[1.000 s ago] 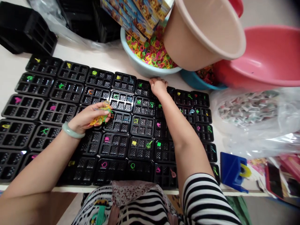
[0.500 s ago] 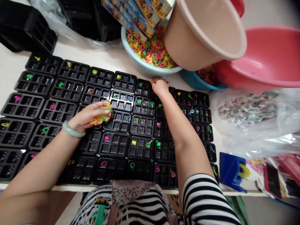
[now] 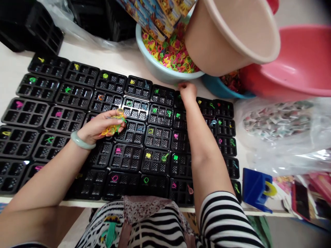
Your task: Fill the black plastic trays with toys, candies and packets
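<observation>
A bunch of small yellow and green plastic pieces (image 3: 113, 126), some with ring-shaped ends, fills my left hand (image 3: 99, 124), which is closed around them above the middle trays. Black compartment trays (image 3: 133, 133) lie edge to edge in rows beneath. Many have a small coloured plastic piece in a corner compartment, such as a green ring-ended one (image 3: 164, 157). At the back row, my right hand (image 3: 188, 92) has its fingers drawn together over a tray it partly covers. A greenish blur shows by its fingertips; what they hold is unclear.
Behind the trays stands a light-blue basin (image 3: 165, 73) of colourful plastic pieces, with printed boxes (image 3: 155, 17) and a beige tub (image 3: 201, 51) on it. To the right are a red basin (image 3: 297, 65), a clear bag (image 3: 279, 137) of packets and a blue tape dispenser (image 3: 254, 187).
My right hand has moved right along the back row to the neighbouring tray. The left hand keeps its bunch in nearly the same place. The view has shifted slightly.
</observation>
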`<state>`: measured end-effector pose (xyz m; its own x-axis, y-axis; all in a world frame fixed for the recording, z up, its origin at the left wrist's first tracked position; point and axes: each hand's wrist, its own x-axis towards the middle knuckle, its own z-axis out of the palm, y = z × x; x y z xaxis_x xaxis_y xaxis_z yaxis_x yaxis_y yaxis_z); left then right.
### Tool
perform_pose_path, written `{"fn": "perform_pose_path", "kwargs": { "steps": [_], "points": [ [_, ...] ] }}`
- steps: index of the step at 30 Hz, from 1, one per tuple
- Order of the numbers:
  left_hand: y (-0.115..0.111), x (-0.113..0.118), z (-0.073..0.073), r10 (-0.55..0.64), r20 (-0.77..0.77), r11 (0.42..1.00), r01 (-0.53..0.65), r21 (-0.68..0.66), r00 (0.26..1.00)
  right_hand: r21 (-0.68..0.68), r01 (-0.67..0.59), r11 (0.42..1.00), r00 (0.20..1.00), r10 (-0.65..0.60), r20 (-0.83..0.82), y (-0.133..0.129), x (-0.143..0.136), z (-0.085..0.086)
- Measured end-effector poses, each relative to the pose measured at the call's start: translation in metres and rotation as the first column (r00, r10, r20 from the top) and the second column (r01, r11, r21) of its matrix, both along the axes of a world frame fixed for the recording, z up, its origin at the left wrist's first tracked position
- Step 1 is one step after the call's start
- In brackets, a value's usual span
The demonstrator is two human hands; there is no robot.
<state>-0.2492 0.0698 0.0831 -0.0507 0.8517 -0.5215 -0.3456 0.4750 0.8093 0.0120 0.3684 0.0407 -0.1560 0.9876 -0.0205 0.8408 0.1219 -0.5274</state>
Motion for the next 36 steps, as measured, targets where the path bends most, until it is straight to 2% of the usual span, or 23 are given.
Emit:
{"fn": "perform_pose_path", "kwargs": {
  "steps": [3, 6, 8, 11, 13, 15, 18, 20, 22, 25, 29, 33, 34, 36],
  "points": [
    [0.0, 0.001, 0.003, -0.03, 0.03, 0.999, 0.031, -0.03, 0.999, 0.057, 0.032, 0.998, 0.994, -0.026, -0.102, -0.004, 0.01, 0.003],
    [-0.002, 0.005, 0.008, -0.035, 0.013, 0.999, 0.035, -0.02, 0.999, 0.109, -0.015, 0.994, 0.978, 0.037, -0.204, -0.032, 0.031, 0.009],
    [-0.005, 0.009, 0.01, -0.066, -0.002, 0.998, 0.066, -0.025, 0.998, 0.106, -0.153, 0.982, 0.954, 0.175, -0.243, -0.066, 0.05, 0.015],
    [-0.01, 0.019, 0.012, -0.115, -0.012, 0.993, 0.115, -0.013, 0.993, 0.048, -0.411, 0.911, 0.876, 0.409, -0.255, -0.125, 0.076, 0.022],
    [-0.013, 0.029, 0.012, -0.138, -0.01, 0.99, 0.138, 0.007, 0.99, -0.011, -0.497, 0.868, 0.849, 0.483, -0.212, -0.156, 0.088, 0.023],
    [-0.016, 0.042, 0.012, -0.181, 0.0, 0.983, 0.181, 0.012, 0.983, -0.042, -0.534, 0.844, 0.839, 0.523, -0.15, -0.175, 0.094, 0.021],
    [-0.022, 0.063, 0.012, -0.257, 0.017, 0.967, 0.257, 0.002, 0.966, -0.021, -0.538, 0.843, 0.842, 0.536, -0.057, -0.188, 0.095, 0.02],
    [-0.028, 0.077, 0.012, -0.296, 0.029, 0.955, 0.296, -0.006, 0.955, 0.029, -0.53, 0.848, 0.846, 0.531, -0.053, -0.198, 0.092, 0.025],
    [-0.035, 0.091, 0.012, -0.337, 0.051, 0.941, 0.337, -0.007, 0.94, 0.07, -0.536, 0.841, 0.829, 0.541, -0.141, -0.215, 0.085, 0.033],
    [-0.044, 0.109, 0.013, -0.392, 0.091, 0.919, 0.394, -0.007, 0.916, 0.05, -0.571, 0.819, 0.751, 0.546, -0.37, -0.25, 0.07, 0.042],
    [-0.054, 0.125, 0.013, -0.432, 0.102, 0.899, 0.437, -0.028, 0.896, -0.053, -0.578, 0.814, 0.693, 0.455, -0.559, -0.284, 0.056, 0.037],
    [-0.067, 0.126, 0.015, -0.458, 0.081, 0.885, 0.462, -0.05, 0.885, -0.133, -0.491, 0.861, 0.686, 0.288, -0.668, -0.296, 0.074, 0.037],
    [-0.071, 0.123, 0.016, -0.461, 0.079, 0.884, 0.465, -0.045, 0.884, -0.139, -0.491, 0.86, 0.694, 0.29, -0.659, -0.299, 0.083, 0.04],
    [-0.08, 0.115, 0.017, -0.441, 0.075, 0.896, 0.444, -0.02, 0.894, -0.149, -0.548, 0.823, 0.723, 0.376, -0.58, -0.308, 0.102, 0.047]
  ]
}}
